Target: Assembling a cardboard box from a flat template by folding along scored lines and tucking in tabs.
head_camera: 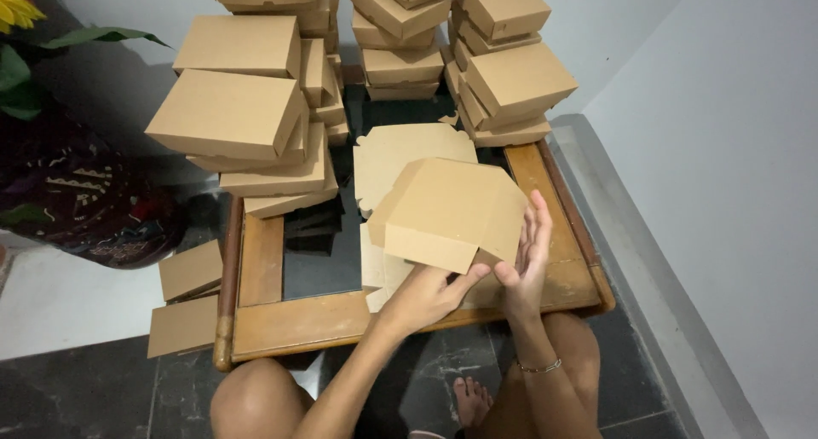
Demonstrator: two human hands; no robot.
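Note:
A half-folded brown cardboard box (452,207) is held over a low wooden table (294,320). My left hand (430,292) grips its near bottom edge, thumb reaching up along the flap. My right hand (527,256) presses flat against the box's right side, fingers pointing up. Under the box lie flat unfolded cardboard blanks (400,153) on the table's dark glass top. My knees show below the table edge.
Tall stacks of finished brown boxes stand at the back left (234,106), centre (399,38) and right (511,64). Two flat cardboard pieces (183,298) lean at the table's left. A dark patterned vase (85,200) with a plant stands left. White walls close in on the right.

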